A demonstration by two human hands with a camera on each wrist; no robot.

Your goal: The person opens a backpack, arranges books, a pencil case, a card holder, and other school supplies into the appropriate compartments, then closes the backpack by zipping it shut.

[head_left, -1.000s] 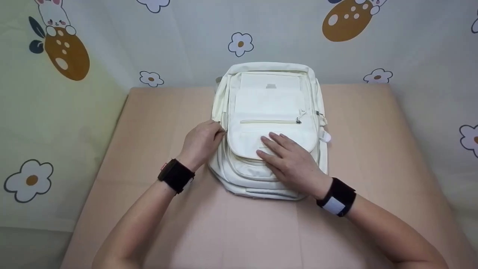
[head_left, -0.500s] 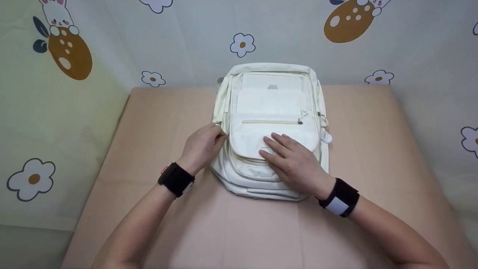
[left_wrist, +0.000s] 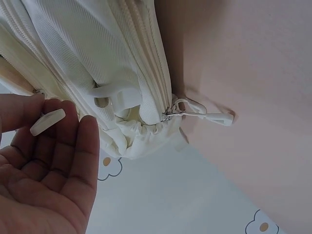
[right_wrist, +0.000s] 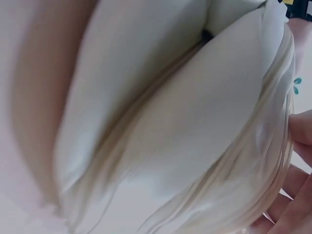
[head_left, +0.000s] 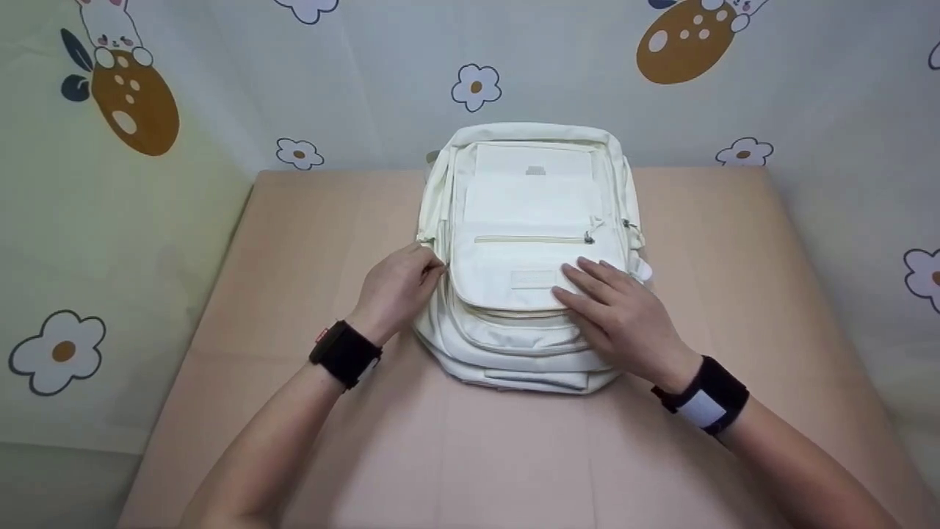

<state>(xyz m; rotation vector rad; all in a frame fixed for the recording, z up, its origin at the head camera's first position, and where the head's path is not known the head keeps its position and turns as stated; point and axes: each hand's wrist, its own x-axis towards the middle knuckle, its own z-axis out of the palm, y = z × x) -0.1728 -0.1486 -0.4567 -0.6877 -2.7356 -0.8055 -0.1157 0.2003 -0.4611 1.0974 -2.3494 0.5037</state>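
A cream-white backpack (head_left: pixel 532 198) lies front side up, its top toward the wall. My left hand (head_left: pixel 396 286) is at its left side and pinches a zipper pull (left_wrist: pixel 48 122), a small pale tab that shows between thumb and fingers in the left wrist view. My right hand (head_left: pixel 628 316) rests on the lower right of the front pocket with fingers fairly straight. Just left of those fingertips a rectangular label patch (head_left: pixel 534 280) is visible. A short front zipper (head_left: pixel 532 239) runs across above it. The right wrist view is blurred, showing the bag's lower layers.
The bag rests on a pinkish-beige tabletop (head_left: pixel 308 213). Behind and beside it hangs a pale cloth (head_left: pixel 389 81) printed with flowers and rabbits. Another zipper pull (left_wrist: pixel 219 118) on a cord dangles at the bag's side, next to a gathered side pocket (left_wrist: pixel 139 136).
My right hand has slid right across the front pocket, uncovering the label patch. The left hand has stayed at the bag's left side, still pinching the pull.
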